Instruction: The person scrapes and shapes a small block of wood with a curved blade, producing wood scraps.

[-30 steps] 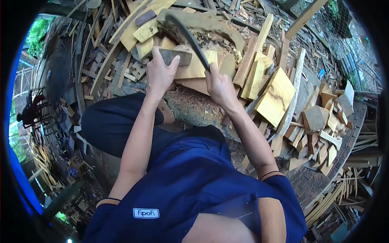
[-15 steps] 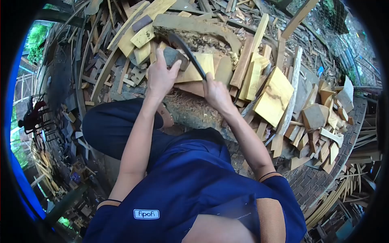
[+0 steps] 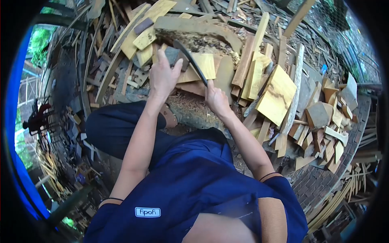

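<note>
My left hand (image 3: 162, 77) grips a small dark grey wood block (image 3: 175, 56) and holds it upright on a big rough stump (image 3: 194, 109). My right hand (image 3: 215, 98) is closed around the handle of a curved dark blade (image 3: 190, 60). The blade's tip lies against the right side of the block. A pale yellow plank (image 3: 202, 67) lies flat just behind the block, under the blade.
Yellow offcuts and planks (image 3: 275, 95) are heaped to the right and behind the stump. Small chopped pieces (image 3: 324, 129) pile up at far right on brick paving (image 3: 316, 182). Long scrap slats (image 3: 105, 60) lie at left. My bent knee in dark trousers (image 3: 117, 125) sits below the stump.
The block was turned from lying flat to standing on end in my left hand. The blade came down from higher up and now lies against the block's right side.
</note>
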Motion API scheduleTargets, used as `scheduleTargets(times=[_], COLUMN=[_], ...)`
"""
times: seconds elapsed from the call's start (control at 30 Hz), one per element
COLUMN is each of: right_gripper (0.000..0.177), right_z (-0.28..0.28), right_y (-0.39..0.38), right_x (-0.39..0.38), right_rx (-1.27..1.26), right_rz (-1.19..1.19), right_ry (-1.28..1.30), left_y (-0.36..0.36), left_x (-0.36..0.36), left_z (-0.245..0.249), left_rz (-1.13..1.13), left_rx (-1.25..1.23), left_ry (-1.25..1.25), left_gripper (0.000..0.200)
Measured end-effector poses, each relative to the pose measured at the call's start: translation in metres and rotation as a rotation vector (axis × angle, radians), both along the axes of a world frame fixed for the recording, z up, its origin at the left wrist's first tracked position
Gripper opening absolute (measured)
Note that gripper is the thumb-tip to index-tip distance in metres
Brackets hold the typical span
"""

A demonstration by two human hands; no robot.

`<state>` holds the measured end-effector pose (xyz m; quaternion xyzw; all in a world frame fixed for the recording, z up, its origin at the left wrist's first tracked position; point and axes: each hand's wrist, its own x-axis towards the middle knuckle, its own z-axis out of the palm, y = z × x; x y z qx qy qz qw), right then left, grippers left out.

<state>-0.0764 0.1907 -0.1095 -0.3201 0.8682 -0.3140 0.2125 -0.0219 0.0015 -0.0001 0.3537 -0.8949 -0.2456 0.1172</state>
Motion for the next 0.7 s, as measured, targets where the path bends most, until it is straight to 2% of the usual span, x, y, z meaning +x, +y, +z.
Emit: scheduleTargets(times=[0.07, 0.13, 0.17, 0.2, 0.27, 0.37, 0.4, 0.47, 0.57, 0.63, 0.67, 0.7], right_gripper=[0.023, 0.022, 0.021, 0.021, 0.020, 0.019, 0.019, 0.019, 0.021, 0.021, 0.021, 0.021], right_z=[-0.007, -0.005, -0.003, 0.000, 0.028, 0.101, 0.124, 0.153, 0.146, 0.089, 0.035, 0.029], right_y=[0.000, -0.001, 0.000, 0.000, -0.006, -0.015, -0.019, -0.025, -0.029, -0.032, -0.025, -0.026], right_x=[0.007, 0.007, 0.003, -0.003, -0.017, -0.025, -0.029, -0.029, -0.027, -0.021, -0.017, -0.018], right_rx=[-0.012, 0.013, -0.011, -0.032, -0.071, -0.259, -0.252, -0.487, -0.510, -0.152, -0.155, -0.166], right_rz=[0.014, -0.008, 0.020, 0.050, 0.069, 0.080, 0.077, 0.001, -0.058, 0.057, 0.068, 0.074], right_ry=[0.068, 0.079, 0.066, 0.054, 0.032, 0.007, 0.004, 0.019, -0.069, -0.103, -0.101, -0.099], left_y=[-0.009, -0.015, -0.014, -0.012, -0.012, -0.006, -0.006, -0.007, -0.004, -0.001, 0.001, 0.000], left_x=[-0.002, -0.007, -0.002, -0.003, -0.003, 0.003, 0.003, 0.005, 0.006, 0.008, 0.008, 0.011], left_z=[0.000, 0.005, 0.009, 0.014, 0.018, 0.011, 0.010, 0.004, 0.000, 0.002, 0.004, 0.005], left_rz=[-0.007, -0.267, -0.173, -0.186, -0.116, -0.060, -0.016, -0.047, -0.064, -0.015, 0.031, -0.023], left_rx=[0.064, -0.207, 0.092, 0.090, 0.036, -0.009, -0.023, -0.034, -0.135, -0.079, -0.024, -0.128], left_ry=[0.014, 0.248, 0.115, 0.119, -0.051, -0.053, -0.061, -0.006, 0.002, -0.021, -0.042, -0.051], left_gripper=[0.051, 0.056, 0.052, 0.052, 0.049, 0.045, 0.044, 0.044, 0.051, 0.049, 0.048, 0.049])
